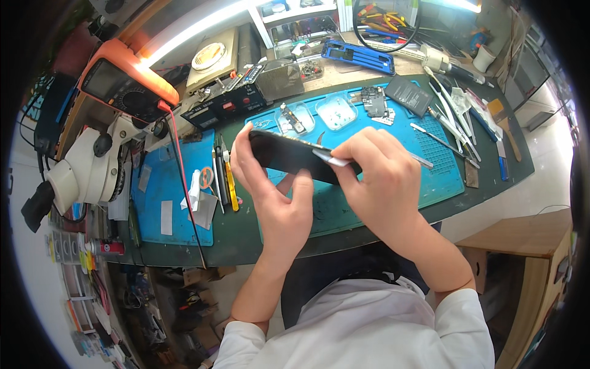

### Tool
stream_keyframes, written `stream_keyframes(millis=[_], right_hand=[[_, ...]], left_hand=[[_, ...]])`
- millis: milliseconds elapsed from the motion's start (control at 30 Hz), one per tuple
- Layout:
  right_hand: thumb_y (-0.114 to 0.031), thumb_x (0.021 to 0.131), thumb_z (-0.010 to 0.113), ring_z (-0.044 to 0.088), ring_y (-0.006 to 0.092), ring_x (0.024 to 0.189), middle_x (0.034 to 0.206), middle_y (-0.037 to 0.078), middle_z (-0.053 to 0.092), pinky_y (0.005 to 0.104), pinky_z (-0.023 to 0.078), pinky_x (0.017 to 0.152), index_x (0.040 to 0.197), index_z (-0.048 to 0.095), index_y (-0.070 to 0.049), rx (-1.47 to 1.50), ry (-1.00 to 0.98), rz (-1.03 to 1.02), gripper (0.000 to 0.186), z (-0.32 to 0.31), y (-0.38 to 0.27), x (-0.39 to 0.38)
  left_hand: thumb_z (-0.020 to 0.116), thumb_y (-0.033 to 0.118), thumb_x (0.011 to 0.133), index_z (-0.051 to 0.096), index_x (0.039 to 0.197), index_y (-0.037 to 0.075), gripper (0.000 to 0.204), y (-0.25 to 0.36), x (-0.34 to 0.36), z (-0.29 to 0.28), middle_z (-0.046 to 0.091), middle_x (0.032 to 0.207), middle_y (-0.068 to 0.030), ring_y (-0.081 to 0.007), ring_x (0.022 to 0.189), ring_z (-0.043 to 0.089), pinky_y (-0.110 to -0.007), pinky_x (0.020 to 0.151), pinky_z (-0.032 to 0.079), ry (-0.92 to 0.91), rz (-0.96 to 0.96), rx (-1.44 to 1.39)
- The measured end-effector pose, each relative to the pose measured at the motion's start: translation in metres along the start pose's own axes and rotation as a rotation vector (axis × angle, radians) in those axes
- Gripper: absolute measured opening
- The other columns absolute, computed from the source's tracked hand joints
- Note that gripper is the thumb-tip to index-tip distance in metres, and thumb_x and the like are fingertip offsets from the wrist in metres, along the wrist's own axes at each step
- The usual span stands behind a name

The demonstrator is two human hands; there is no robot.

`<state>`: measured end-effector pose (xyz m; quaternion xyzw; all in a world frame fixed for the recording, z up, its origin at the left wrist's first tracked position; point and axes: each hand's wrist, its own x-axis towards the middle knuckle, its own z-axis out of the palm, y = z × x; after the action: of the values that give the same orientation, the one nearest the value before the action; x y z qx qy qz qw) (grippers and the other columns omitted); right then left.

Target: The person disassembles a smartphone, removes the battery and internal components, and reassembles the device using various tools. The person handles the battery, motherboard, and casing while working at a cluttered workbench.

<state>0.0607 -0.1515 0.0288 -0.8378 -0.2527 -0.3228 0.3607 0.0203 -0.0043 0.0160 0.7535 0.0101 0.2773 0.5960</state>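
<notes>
Phone-like slab, just the one, black, held up at a tilt over the bigger mat. The left hand is wrapped round its left end, thumb along the near edge. The right hand is pinching one thin pale strip up against the slab's top edge, near the right end. So that's two hands, a gap between them, both clamped on something. One pale rod end pokes out past the right hand; can't tell if it's the same piece as the strip.

Rest of the count: one dark green worktop with two blue mats on it, a big mat under the slab and a smaller mat off to the left. On the big one, two clear trays, the left tray with a narrow part in it and the right tray with little bits I can't count. Just right of those, one circuit board, then one flat black block. Behind them sits one blue holder. Far left there's one orange multimeter and two leads, one red, one black. Only one yellow-handled tool beside the small mat. Tools over on the right overlap too much to count.
</notes>
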Motion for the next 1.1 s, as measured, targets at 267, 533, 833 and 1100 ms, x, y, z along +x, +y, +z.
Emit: stream_keyframes(millis=[267,533,833,1100], right_hand=[[-0.011,0.083,0.085,0.068,0.0232,0.071,0.085,0.007,0.071,0.0348,0.053,0.064,0.090,0.075,-0.004,-0.058,-0.140,0.100,0.015,-0.044,0.026,0.000],[-0.008,0.087,0.083,0.068,0.0227,0.067,0.084,0.008,0.071,0.0342,0.053,0.060,0.092,0.075,-0.002,0.232,0.050,0.188,0.011,-0.029,0.059,-0.026],[-0.007,0.085,0.086,0.070,0.0185,0.068,0.081,0.008,0.072,0.0305,0.053,0.061,0.092,0.078,-0.001,0.398,0.171,0.166,0.012,-0.045,0.058,-0.006],[-0.011,0.090,0.079,0.070,0.0287,0.072,0.085,0.013,0.072,0.0360,0.055,0.065,0.099,0.079,-0.002,0.228,-0.060,0.093,0.013,-0.084,0.048,0.022]], left_hand=[[0.066,-0.001,0.086,0.043,0.154,0.006,0.072,0.017,0.023,0.020,0.039,0.146,-0.0204,-0.0351,0.132,0.047,-0.043,0.110,0.045,-0.170,0.345,0.415],[0.063,-0.004,0.078,0.052,0.146,0.009,0.070,0.025,0.023,0.051,0.043,0.138,-0.0204,-0.0445,0.121,0.048,-0.052,0.098,0.049,-0.218,0.460,0.440],[0.064,-0.003,0.078,0.055,0.143,0.012,0.068,0.027,0.015,0.062,0.046,0.139,-0.0175,-0.0441,0.119,0.048,-0.052,0.097,0.048,-0.246,0.559,0.500],[0.086,0.014,0.080,0.045,0.151,0.005,0.082,0.022,0.012,0.070,0.041,0.148,-0.0210,-0.0441,0.135,0.042,-0.050,0.109,0.042,-0.165,0.618,0.492]])
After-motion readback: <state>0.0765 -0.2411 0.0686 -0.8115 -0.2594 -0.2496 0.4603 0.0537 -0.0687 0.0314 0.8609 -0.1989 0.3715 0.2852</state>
